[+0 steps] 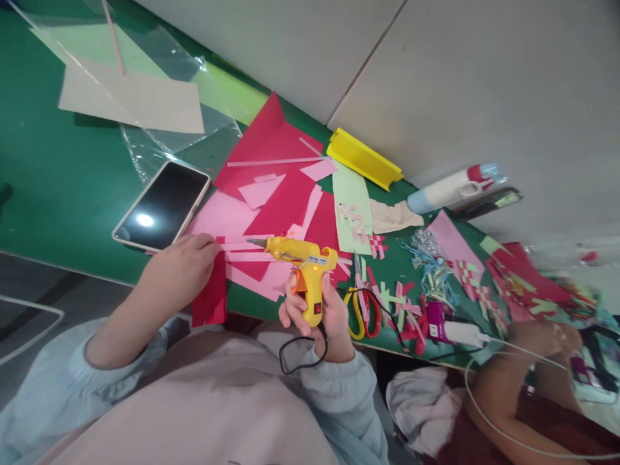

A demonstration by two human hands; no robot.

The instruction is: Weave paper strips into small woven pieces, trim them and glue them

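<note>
A yellow hot glue gun (314, 271) is in my right hand (336, 316), fingers wrapped round its handle by the orange trigger. Its metal nozzle points left, toward my other hand, over pink paper strips. My left hand (179, 274) is closed at the top of a red paper piece (213, 300) that hangs over the table's front edge; its fingertips are partly hidden. Pink paper sheets (217, 216) and red sheets (271, 148) lie beneath and beyond the gun. Right of the gun are scissors (361, 316) with yellow and red handles, among cut paper strips.
A phone (162, 206) lies on the green table (72, 187) at left, near a clear plastic sleeve with paper. A yellow tray-like piece (364, 158) and a white bottle (450, 187) are by the wall. A black cable runs right to a power adapter. Another person's arms (513, 387) rest at right.
</note>
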